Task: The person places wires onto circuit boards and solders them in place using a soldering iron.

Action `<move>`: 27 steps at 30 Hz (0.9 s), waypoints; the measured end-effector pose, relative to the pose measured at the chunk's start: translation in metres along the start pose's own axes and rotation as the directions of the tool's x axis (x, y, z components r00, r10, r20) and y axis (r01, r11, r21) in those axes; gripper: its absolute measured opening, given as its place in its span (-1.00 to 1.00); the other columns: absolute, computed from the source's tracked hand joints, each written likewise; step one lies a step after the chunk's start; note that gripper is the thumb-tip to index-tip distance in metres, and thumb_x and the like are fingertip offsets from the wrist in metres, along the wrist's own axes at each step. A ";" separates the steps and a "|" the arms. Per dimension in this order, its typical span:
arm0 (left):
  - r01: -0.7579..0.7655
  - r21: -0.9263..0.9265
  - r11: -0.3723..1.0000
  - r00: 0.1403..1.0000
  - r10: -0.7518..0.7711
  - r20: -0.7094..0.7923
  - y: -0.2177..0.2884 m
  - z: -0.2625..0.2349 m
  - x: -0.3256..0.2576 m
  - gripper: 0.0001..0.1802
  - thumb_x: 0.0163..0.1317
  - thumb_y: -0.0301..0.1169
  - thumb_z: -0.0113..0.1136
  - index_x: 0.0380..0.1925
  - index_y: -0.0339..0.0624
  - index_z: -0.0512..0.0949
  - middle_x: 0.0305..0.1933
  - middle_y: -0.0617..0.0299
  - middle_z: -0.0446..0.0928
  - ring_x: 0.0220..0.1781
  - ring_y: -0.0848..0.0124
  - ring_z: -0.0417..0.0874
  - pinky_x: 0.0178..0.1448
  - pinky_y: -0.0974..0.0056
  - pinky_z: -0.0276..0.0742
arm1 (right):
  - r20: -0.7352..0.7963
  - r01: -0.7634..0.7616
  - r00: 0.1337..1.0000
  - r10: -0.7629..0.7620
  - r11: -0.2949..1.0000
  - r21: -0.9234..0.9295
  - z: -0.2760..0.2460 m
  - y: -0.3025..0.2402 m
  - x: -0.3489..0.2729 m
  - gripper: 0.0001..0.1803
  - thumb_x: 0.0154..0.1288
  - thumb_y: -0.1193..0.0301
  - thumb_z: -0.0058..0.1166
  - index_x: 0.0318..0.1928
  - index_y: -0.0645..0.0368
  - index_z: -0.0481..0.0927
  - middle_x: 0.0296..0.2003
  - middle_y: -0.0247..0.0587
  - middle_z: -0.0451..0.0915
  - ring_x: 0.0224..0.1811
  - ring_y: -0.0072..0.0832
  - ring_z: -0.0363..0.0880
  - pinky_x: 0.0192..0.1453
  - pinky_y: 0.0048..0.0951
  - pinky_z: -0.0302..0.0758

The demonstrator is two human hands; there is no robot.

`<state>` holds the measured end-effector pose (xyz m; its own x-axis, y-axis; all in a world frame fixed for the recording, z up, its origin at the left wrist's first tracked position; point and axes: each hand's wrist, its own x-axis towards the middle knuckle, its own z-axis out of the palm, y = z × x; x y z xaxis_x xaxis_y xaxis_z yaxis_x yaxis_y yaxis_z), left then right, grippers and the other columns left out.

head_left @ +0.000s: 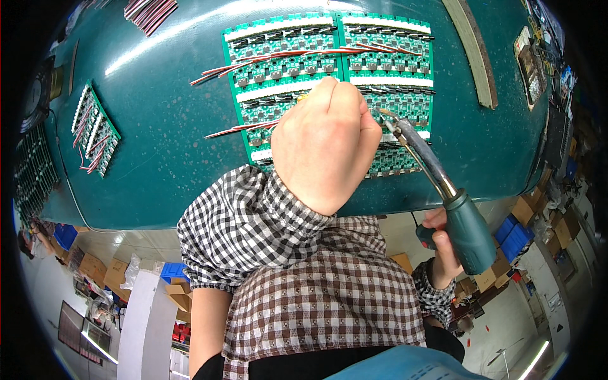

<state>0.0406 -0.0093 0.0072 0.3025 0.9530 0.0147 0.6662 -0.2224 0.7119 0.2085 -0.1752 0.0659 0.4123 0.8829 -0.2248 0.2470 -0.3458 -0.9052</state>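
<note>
Two green circuit-board panels [386, 63] lie side by side on the table, carrying rows of small parts and white strips. Over their middle sits my left hand [326, 142], closed with the knuckles up; whatever its fingertips pinch is hidden beneath it. A yellow bit shows at its left edge. My right hand [445, 250] grips the dark green handle of a soldering gun [472, 231] with a metal barrel. Its tip reaches over the right panel, close beside my left hand; whether it touches a board I cannot tell. Red, black and white wires [278, 57] lie across the panels.
A smaller board panel with wires [95, 133] lies at the left. At the far left is a wire bundle [150, 14]. A curved wooden strip [475, 54] and a worn holder [529, 66] are on the right. A dark cable [66, 171] runs down the table's left side.
</note>
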 end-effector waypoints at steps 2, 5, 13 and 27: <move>-0.002 -0.001 1.000 1.000 0.002 0.002 0.000 0.000 -0.001 -0.87 -0.07 -0.49 0.25 -0.53 -0.13 0.47 -0.53 0.26 0.44 -0.52 0.36 0.50 -0.47 0.29 0.41 | -0.023 0.003 1.000 -0.003 1.000 0.021 0.002 0.000 -0.002 -0.41 -0.04 0.39 0.41 -0.04 0.42 0.44 -0.40 -0.07 0.63 -0.33 -0.41 0.64 -0.20 -0.41 0.58; 0.001 -0.003 1.000 1.000 -0.001 0.002 -0.002 -0.001 -0.002 -0.87 -0.07 -0.49 0.25 -0.53 -0.13 0.47 -0.53 0.26 0.44 -0.52 0.36 0.51 -0.46 0.29 0.41 | -0.024 0.005 1.000 -0.005 1.000 0.028 0.001 0.001 -0.003 -0.41 -0.04 0.39 0.41 -0.04 0.43 0.43 -0.40 -0.06 0.63 -0.33 -0.38 0.64 -0.19 -0.39 0.59; 0.000 0.026 1.000 1.000 0.000 -0.002 -0.002 0.000 0.001 -0.87 -0.06 -0.49 0.25 -0.53 -0.12 0.47 -0.52 0.26 0.45 -0.51 0.37 0.51 -0.45 0.30 0.42 | -0.009 -0.038 0.999 0.038 0.999 0.037 0.004 -0.004 0.002 -0.48 -0.01 0.37 0.37 -0.10 0.44 0.47 -0.39 -0.05 0.62 -0.32 -0.35 0.61 -0.18 -0.36 0.57; -0.015 -0.095 0.995 0.997 0.022 0.075 0.001 -0.020 -0.006 -0.92 0.01 -0.56 0.20 -0.53 -0.24 0.48 -0.54 0.24 0.44 -0.54 0.48 0.46 -0.44 0.38 0.39 | -0.739 0.094 0.623 -0.259 0.962 -0.257 -0.100 0.004 0.111 -0.74 0.27 0.49 0.03 -0.13 0.47 0.54 -0.20 0.01 0.59 -0.31 -0.35 0.64 -0.35 -0.52 0.62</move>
<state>0.0258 -0.0115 0.0221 0.3668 0.9300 -0.0222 0.5943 -0.2158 0.7747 0.3426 -0.1107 0.0729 0.8405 0.4044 0.3606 0.5021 -0.3313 -0.7988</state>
